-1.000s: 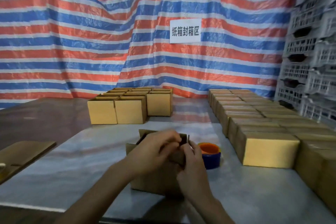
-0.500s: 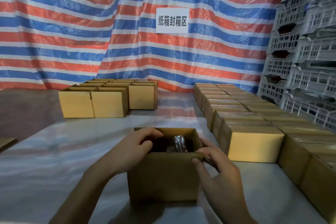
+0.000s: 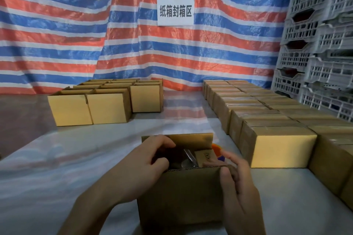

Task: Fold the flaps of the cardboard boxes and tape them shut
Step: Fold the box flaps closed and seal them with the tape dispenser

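Note:
A small brown cardboard box [image 3: 181, 196] stands open in front of me on the table. Its far flap [image 3: 191, 139] stands upright, and a dark item in clear wrap lies inside. My left hand [image 3: 147, 160] rests on the box's left edge with the fingers curled over the left flap. My right hand [image 3: 236, 179] grips the right near corner, pressing the right flap [image 3: 206, 156] inward. An orange and blue tape roll [image 3: 216, 149] peeks out behind the box on the right.
A group of open boxes [image 3: 107, 101] stands at the back left. Rows of shut boxes [image 3: 267, 120] line the right side. Grey plastic crates [image 3: 321, 44] are stacked at the far right. A striped tarp with a white sign [image 3: 175, 10] hangs behind.
The right flap has come inward over the box's opening under my right hand. The far flap now stands up. My view has moved closer to the box.

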